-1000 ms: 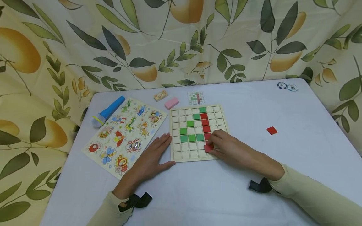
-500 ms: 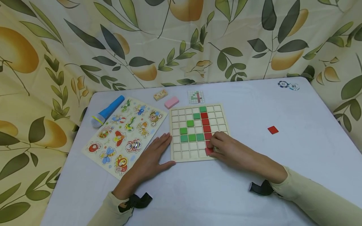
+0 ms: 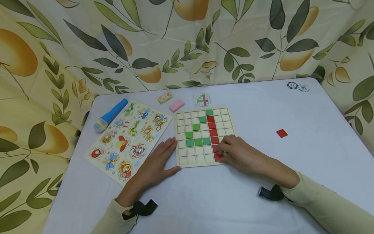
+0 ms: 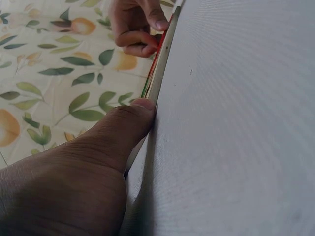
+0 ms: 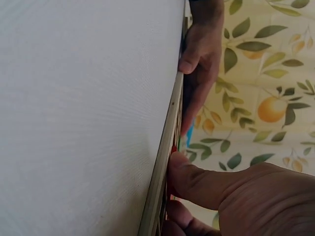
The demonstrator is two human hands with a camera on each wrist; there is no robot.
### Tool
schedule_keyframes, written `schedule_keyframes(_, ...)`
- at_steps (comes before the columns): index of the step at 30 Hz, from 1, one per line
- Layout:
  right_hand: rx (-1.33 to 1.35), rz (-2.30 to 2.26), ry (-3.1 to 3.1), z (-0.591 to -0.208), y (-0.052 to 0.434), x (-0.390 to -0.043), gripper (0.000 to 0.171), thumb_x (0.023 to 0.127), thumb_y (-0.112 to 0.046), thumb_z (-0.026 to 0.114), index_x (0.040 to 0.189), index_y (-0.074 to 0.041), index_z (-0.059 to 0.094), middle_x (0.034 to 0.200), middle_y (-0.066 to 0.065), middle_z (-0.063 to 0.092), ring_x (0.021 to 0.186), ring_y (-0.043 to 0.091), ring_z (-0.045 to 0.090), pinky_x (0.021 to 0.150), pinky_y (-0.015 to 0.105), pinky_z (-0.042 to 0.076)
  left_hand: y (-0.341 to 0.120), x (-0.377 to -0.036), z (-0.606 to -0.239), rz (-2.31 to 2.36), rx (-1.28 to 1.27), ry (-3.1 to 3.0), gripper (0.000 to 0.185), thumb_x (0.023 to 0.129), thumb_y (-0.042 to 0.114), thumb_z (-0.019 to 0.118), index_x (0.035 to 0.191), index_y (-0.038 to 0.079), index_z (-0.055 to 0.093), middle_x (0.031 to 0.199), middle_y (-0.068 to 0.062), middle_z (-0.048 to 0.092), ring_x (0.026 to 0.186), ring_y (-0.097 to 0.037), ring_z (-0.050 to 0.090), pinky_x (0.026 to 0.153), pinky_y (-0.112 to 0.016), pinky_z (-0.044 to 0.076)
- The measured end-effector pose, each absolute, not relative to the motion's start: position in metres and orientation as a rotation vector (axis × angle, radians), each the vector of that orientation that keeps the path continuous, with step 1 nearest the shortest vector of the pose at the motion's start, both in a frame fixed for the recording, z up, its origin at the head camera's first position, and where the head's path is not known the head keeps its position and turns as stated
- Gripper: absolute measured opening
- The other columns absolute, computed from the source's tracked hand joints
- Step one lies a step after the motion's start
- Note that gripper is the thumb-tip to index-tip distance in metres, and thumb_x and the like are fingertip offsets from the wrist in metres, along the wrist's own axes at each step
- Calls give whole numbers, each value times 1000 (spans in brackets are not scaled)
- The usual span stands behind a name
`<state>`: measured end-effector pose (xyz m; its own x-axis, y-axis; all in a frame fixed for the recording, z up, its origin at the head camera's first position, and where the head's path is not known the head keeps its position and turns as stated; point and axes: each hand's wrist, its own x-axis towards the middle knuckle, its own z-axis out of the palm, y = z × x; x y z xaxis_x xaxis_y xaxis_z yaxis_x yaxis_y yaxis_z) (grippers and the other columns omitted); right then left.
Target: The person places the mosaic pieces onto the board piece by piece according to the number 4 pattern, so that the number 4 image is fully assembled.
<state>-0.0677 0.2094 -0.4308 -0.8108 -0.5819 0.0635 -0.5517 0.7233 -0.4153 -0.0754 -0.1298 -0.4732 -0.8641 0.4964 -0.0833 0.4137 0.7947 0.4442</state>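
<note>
- Head view: we log a wooden grid board [image 3: 225, 114] on the table [image 3: 263, 107]. The right hand [image 3: 239, 152] has its fingers curled onto a red tile [image 3: 217, 157] in the board's bottom row, at the foot of the red column. The left hand [image 3: 157, 162] lies flat, fingers straight, thumb against the board's left near corner. A spare red tile [image 3: 281, 133] lies well right of the board.
- Left wrist view: we note the thumb [image 4: 129, 122] touching the board's edge [image 4: 162, 64].
- Right wrist view: we note the thumb [image 5: 197, 179] pressing at the board's rim [image 5: 165, 162].
</note>
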Motion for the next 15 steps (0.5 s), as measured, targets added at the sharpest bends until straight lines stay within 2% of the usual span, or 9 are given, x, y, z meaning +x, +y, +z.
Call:
schedule_keyframes(9,-877,-681,2802,-434,209,-70,24,88,-22,89,101,-21,69,105,-7,62,102,12,55,91,36,42,-131,-75,-475,631,702,2785,97,93,51,81,169,18,31,179,-1,28,167,-23,25,138,-44,24)
schedule_keyframes(15,-937,-660,2841,-424,227,-67,28,94,-24,83,118,-20,72,115,-6,64,110,13,56,96,35,40,-130,-75,-474,640,708,2777,96,93,51,80,169,18,31,179,0,26,168,-21,23,139,-42,23)
